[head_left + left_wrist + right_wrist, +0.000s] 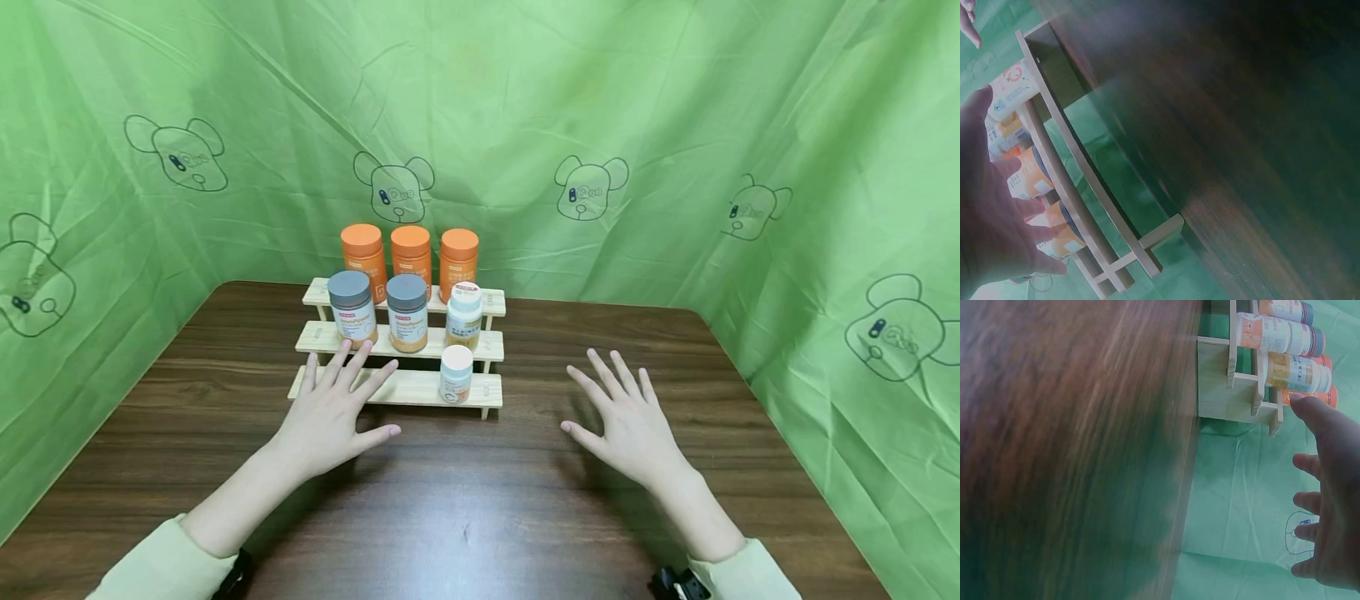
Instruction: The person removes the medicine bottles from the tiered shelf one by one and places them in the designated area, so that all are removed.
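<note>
My left hand [330, 417] is spread with straight fingers in front of the left side of a three-step wooden rack [397, 387], overlapping its lowest step in the head view. It holds nothing. Spread as well, my right hand [628, 417] hovers over the table right of the rack, with nothing in it. Two grey-lidded jars [407, 315] and a white bottle with a yellow label [463, 318] stand on the middle step. A small white bottle [456, 377] stands at the right end of the lowest step. Three orange bottles [459, 265] line the top step.
The rack stands toward the back of a dark wooden table [480, 500]. Green cloth [495, 100] printed with bear-head outlines hangs behind the table and along both sides. A black strap [678, 583] shows at the right cuff.
</note>
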The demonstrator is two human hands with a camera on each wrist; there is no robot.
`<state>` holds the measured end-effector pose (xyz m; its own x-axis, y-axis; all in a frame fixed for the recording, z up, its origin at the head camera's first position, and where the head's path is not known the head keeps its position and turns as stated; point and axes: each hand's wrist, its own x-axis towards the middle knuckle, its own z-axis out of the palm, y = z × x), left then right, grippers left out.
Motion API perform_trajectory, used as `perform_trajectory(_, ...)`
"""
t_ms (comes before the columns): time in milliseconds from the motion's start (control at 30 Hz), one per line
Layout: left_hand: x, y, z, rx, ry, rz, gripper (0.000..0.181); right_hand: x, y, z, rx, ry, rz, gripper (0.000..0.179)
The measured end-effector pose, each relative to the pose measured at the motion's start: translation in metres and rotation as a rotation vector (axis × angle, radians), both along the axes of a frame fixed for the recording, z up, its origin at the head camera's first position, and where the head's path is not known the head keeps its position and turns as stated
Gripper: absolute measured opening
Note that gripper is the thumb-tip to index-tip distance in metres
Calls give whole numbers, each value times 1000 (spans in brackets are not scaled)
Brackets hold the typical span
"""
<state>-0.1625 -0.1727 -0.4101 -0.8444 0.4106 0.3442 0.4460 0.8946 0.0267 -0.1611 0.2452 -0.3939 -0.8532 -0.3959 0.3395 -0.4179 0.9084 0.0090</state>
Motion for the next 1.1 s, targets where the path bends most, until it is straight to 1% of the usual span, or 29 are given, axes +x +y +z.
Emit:
perform_trajectory(300,1,-1,2,1,12,-1,85,0,-1,2,-10,4,8,75)
perform_trajectory(433,2,-2,3,0,14,-2,85,0,-3,5,-15,-8,6,75)
perform_trajectory(600,4,-6,9,12,3,1,86,-3,-7,13,-34,-22,11,74)
perform_trajectory(700,4,-12,13,24,-4,-1,87,-7,-10,21,-46,-9,21,74)
perform_trajectory(800,3,-20,17,36,-11,-13,87,-14,-14,33,-68,9,39,74)
perform_trajectory(933,1,-34,21,65,-20,-38,86,-25,-22,52,-111,23,65,73)
perform_trajectory(1100,-4,-56,22,126,-46,-76,85,-40,-36,77,-176,10,96,72)
